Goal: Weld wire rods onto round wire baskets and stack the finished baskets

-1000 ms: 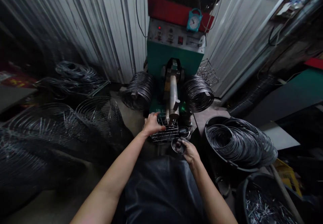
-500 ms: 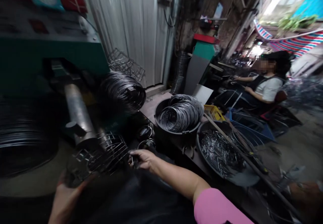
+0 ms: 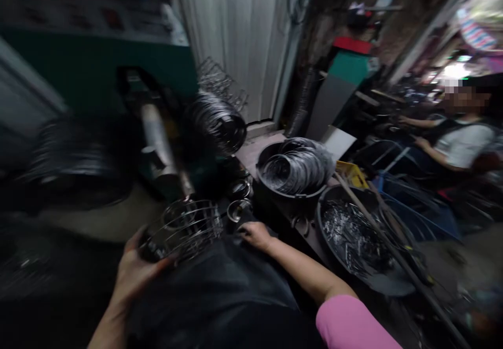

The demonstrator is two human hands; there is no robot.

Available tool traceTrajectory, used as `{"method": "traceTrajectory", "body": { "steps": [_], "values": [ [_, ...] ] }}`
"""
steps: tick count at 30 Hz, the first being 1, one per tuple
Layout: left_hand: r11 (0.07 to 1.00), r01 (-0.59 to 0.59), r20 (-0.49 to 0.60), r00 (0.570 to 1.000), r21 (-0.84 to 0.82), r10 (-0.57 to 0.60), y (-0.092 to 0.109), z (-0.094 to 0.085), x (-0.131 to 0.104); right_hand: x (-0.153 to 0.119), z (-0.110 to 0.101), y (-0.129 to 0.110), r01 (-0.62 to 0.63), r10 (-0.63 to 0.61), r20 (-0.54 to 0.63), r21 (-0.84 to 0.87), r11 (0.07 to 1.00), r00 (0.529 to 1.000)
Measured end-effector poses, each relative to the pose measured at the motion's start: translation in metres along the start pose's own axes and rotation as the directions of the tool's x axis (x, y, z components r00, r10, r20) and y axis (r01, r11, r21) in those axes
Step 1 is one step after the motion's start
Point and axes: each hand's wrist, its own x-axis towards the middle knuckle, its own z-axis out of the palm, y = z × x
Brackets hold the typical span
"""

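My left hand [image 3: 135, 270] grips the near end of a wire basket [image 3: 188, 228], a round cage of thin metal rods, with thumb and fingers around its end. The basket lies tilted just below the machine's metal arm [image 3: 157, 139]. My right hand [image 3: 257, 235] is to the right of the basket, its fingers curled downward. Whatever they hold, if anything, is hidden. Just beyond that hand stand shiny round metal rings or cups [image 3: 238, 210], blurred. A dark apron [image 3: 228, 286] covers my lap under both hands.
Wire coils fill a dark basin [image 3: 293, 196]; short metal pieces fill another basin [image 3: 365, 281], with a long pole [image 3: 396, 254] across it. A green machine [image 3: 98, 61] stands ahead, a wire coil [image 3: 220, 123] beside it. At right sits another person [image 3: 459, 144].
The view has swung left, so the scene sits further right. The wire basket now stands clear of the metal arm's end, in my left hand. My right hand has come back toward the apron.
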Motion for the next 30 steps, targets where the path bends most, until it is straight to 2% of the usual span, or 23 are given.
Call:
{"method": "traceTrajectory", "body": {
  "steps": [2,4,7,10,13,16,19,21,25,30],
  "values": [
    [0.999,-0.032,0.027,0.999,-0.027,0.033,0.013,0.002,-0.005,-0.005,0.002,0.011,-0.049,0.053,0.039,-0.097,0.994,0.998],
    [0.991,-0.132,-0.017,0.991,0.000,0.132,0.023,0.003,-0.003,-0.002,0.001,0.015,-0.005,0.018,0.095,-0.127,0.992,0.995],
    [0.971,-0.200,-0.071,0.975,0.130,0.211,0.029,0.002,0.004,0.007,-0.007,0.007,0.083,-0.050,0.160,-0.204,0.975,0.986],
    [0.945,-0.235,-0.045,0.967,0.227,0.251,0.033,0.001,0.004,0.013,-0.027,-0.021,0.253,-0.231,0.128,-0.204,0.946,0.965],
    [0.921,-0.242,0.003,0.967,0.304,0.254,0.040,0.003,0.001,0.021,-0.051,-0.063,0.394,-0.384,0.090,-0.210,0.895,0.919],
    [0.894,-0.238,0.038,0.969,0.379,0.243,0.048,0.007,0.000,0.036,-0.066,-0.102,0.368,-0.322,0.181,-0.373,0.852,0.929],
    [0.870,-0.256,0.057,0.965,0.422,0.256,0.052,0.010,0.001,0.052,-0.065,-0.125,0.335,-0.248,0.239,-0.466,0.819,0.939],
    [0.854,-0.278,0.068,0.958,0.440,0.277,0.054,0.012,0.002,0.059,-0.057,-0.131,0.293,-0.230,0.191,-0.443,0.847,0.954],
    [0.847,-0.303,0.079,0.951,0.438,0.300,0.057,0.016,0.003,0.059,-0.030,-0.129,0.167,-0.184,-0.017,-0.340,0.925,0.983],
    [0.873,-0.248,0.084,0.968,0.420,0.235,0.058,0.022,-0.001,0.050,-0.004,-0.113,0.187,-0.216,-0.232,-0.138,0.973,0.948]
  ]
}}
